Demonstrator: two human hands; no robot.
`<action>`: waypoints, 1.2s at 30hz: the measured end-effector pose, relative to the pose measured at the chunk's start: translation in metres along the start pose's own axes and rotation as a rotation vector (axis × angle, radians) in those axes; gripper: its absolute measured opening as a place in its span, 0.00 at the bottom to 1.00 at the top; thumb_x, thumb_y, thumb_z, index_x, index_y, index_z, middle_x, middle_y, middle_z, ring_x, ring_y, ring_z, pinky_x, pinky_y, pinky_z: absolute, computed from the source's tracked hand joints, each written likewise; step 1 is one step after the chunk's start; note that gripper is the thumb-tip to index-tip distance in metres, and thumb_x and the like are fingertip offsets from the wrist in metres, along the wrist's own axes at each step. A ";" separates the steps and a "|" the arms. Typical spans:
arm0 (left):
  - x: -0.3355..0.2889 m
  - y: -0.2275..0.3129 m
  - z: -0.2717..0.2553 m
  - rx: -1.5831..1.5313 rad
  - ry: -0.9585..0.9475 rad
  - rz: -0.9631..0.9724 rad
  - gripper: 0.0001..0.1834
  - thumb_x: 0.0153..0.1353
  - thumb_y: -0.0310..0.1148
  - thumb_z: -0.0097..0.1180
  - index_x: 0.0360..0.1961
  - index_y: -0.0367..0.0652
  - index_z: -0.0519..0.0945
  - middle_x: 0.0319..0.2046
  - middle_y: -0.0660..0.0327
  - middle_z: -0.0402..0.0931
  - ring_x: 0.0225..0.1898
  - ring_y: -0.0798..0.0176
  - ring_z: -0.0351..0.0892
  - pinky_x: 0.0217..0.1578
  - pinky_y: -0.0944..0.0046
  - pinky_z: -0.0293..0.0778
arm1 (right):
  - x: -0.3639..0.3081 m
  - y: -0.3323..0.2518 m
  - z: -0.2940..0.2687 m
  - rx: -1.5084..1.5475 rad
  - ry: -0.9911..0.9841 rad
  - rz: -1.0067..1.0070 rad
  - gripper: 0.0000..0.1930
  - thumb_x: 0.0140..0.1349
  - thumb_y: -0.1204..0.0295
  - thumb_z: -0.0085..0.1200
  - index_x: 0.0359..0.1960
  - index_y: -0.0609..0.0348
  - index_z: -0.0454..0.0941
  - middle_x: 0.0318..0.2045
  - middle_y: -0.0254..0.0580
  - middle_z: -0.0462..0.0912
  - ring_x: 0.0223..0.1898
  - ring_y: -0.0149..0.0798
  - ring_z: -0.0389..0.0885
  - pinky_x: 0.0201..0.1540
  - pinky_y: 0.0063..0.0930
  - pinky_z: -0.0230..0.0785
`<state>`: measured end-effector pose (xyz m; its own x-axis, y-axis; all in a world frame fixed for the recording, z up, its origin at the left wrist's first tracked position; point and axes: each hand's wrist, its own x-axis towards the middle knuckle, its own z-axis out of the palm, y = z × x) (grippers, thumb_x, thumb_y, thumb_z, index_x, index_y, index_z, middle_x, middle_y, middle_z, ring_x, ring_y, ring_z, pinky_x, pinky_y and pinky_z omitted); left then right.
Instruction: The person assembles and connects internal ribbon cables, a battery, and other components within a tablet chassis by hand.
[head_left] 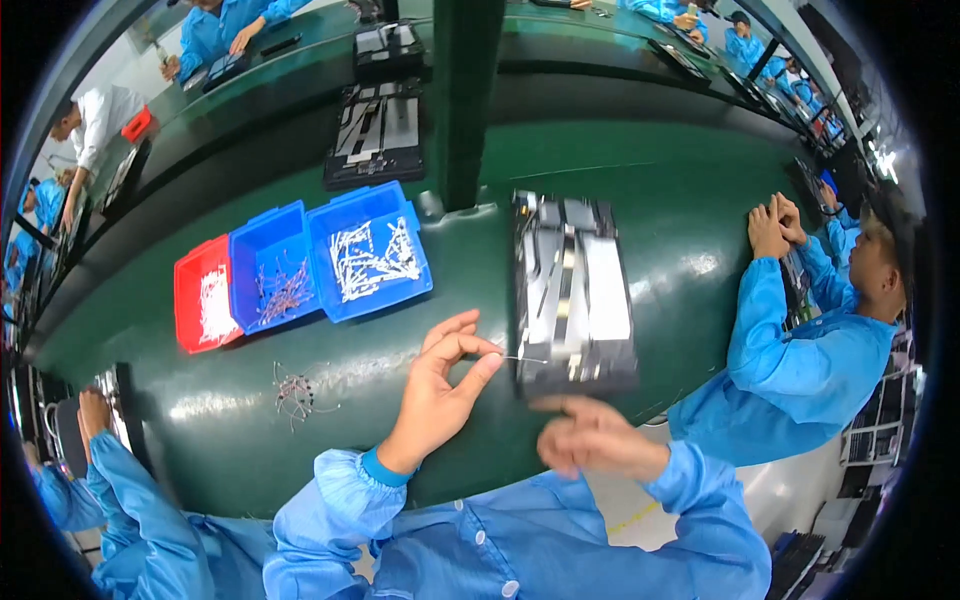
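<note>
My left hand (437,395) pinches a thin light wire (524,359) between thumb and forefinger. The wire's free end reaches right, over the lower left edge of a flat black device (604,290). That device lies open on the green table, with white panels, a dark strip and metallic bands showing inside. My right hand (598,438) is just below the device's near edge, smeared by motion. One of its fingers points left; whether it holds anything is not visible. Left of my left hand, a loose bunch of thin wires (296,392) lies on the table.
Left of the device stand a red bin (181,310) of small white pieces, a blue bin (262,232) of thin wires and a blue bin (340,212) of white strips. A green post (462,110) rises behind. Co-workers sit at left and right (800,370).
</note>
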<state>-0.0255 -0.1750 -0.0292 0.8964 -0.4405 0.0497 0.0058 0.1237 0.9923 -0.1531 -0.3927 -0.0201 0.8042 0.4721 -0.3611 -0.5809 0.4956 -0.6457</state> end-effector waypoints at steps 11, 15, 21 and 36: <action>-0.011 -0.004 0.029 0.201 0.114 0.051 0.06 0.61 0.32 0.65 0.38 0.44 0.84 0.67 0.40 0.59 0.68 0.43 0.62 0.65 0.52 0.60 | 0.065 -0.100 -0.040 -1.660 0.824 -0.608 0.24 0.68 0.55 0.52 0.58 0.59 0.74 0.52 0.58 0.72 0.37 0.55 0.83 0.44 0.42 0.76; -0.026 -0.001 0.027 0.236 0.222 0.092 0.06 0.59 0.31 0.66 0.37 0.45 0.85 0.67 0.41 0.59 0.67 0.44 0.63 0.64 0.52 0.60 | 0.093 -0.100 -0.016 -1.696 0.727 -0.514 0.25 0.69 0.53 0.49 0.57 0.60 0.73 0.53 0.59 0.72 0.39 0.62 0.82 0.46 0.49 0.75; -0.083 0.010 0.026 0.428 0.267 0.072 0.05 0.57 0.30 0.67 0.35 0.47 0.86 0.71 0.39 0.50 0.69 0.40 0.57 0.66 0.49 0.53 | 0.080 -0.064 0.031 -1.778 0.600 -0.423 0.24 0.69 0.54 0.49 0.53 0.65 0.72 0.55 0.60 0.70 0.35 0.67 0.82 0.40 0.53 0.77; -0.070 0.030 -0.023 0.202 0.310 0.147 0.05 0.60 0.21 0.63 0.38 0.37 0.83 0.38 0.61 0.74 0.38 0.68 0.72 0.41 0.70 0.69 | 0.074 -0.034 0.082 -1.236 0.157 -0.692 0.16 0.57 0.70 0.66 0.45 0.62 0.80 0.36 0.44 0.81 0.23 0.37 0.79 0.26 0.27 0.72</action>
<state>-0.0776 -0.1198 -0.0051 0.9725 -0.1380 0.1873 -0.1925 -0.0250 0.9810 -0.0836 -0.3147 0.0307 0.9286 0.2769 0.2470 0.3442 -0.3938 -0.8523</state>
